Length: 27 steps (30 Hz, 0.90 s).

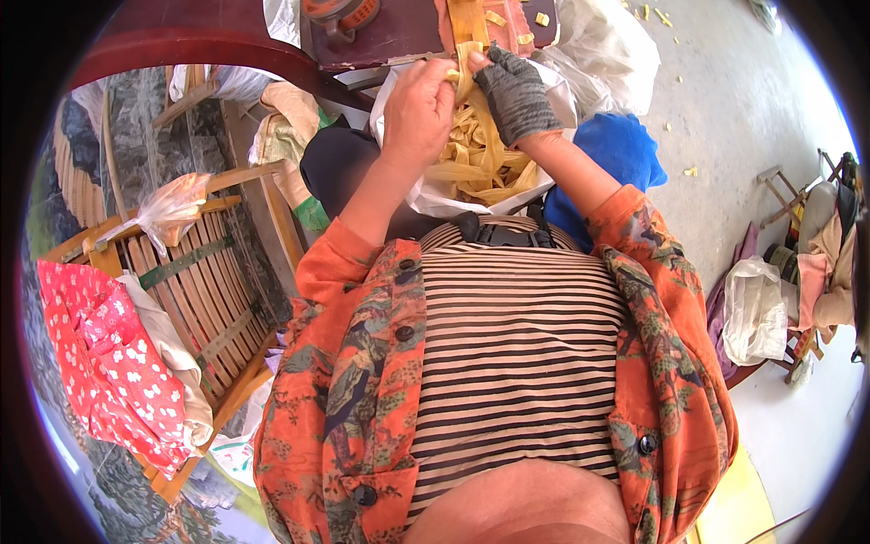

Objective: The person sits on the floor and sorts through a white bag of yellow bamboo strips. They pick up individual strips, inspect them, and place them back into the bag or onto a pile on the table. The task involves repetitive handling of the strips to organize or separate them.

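My bare left hand (420,109) pinches a narrow, flat yellow strip (465,80) between thumb and fingers. Across from it, my right hand (520,95) wears a grey fingerless glove and has its thumb and fingertips on the same strip. Below both hands, a heap of loose yellow strips (469,163) fills a white bag (445,198) that sits open between my knees. A wider yellow-orange band (467,19) lies over a pink cloth (503,9) on the dark red tabletop (401,42) ahead. Its exact join with the held strip is hidden.
An orange-and-grey handled object (343,15) stands on the tabletop, near small yellow scraps (542,19). White plastic bags (608,54) lie to the right. On my left is a slatted wooden chair (197,285) with red floral cloth (112,367). Cloths and a clear bag (753,309) are piled far right.
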Each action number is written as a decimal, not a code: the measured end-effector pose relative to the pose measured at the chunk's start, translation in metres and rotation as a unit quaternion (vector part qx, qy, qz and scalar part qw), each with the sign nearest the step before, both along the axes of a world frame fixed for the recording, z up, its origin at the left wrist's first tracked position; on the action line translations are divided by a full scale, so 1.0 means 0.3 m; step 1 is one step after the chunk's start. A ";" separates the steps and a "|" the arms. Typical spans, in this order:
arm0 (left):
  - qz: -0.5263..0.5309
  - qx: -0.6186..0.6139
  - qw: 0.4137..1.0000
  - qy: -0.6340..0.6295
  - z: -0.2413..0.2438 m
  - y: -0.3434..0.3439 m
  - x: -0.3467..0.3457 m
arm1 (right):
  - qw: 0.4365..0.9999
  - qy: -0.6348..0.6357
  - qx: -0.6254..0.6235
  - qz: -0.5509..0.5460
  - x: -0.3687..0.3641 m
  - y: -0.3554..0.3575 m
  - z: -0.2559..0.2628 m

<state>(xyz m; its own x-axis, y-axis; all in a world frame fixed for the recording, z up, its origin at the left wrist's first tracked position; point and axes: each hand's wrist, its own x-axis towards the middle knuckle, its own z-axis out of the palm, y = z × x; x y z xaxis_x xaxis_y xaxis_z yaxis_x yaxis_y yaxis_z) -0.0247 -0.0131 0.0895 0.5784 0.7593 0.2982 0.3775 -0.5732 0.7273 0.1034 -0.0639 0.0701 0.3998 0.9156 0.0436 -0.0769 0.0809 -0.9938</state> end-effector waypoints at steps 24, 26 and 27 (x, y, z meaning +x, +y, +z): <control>-0.075 -0.425 0.857 -0.280 0.045 0.032 0.062 | 0.953 -0.295 -0.037 0.065 0.149 -0.038 0.151; -0.093 -0.240 0.930 -0.263 -0.022 0.067 0.053 | 0.964 -0.235 -0.068 0.103 0.116 -0.044 0.197; -0.074 -0.252 0.928 -0.263 0.002 0.043 0.062 | 0.969 -0.193 -0.070 0.137 0.106 -0.052 0.194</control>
<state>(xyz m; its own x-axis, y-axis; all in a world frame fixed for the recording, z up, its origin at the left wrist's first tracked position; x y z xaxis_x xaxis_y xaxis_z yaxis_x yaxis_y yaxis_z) -0.0063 -0.0001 0.0901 0.5631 0.8026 0.1967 -0.1616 -0.1265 0.9787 0.1354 -0.0794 0.1283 0.1198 0.9928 0.0092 0.3042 -0.0279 -0.9522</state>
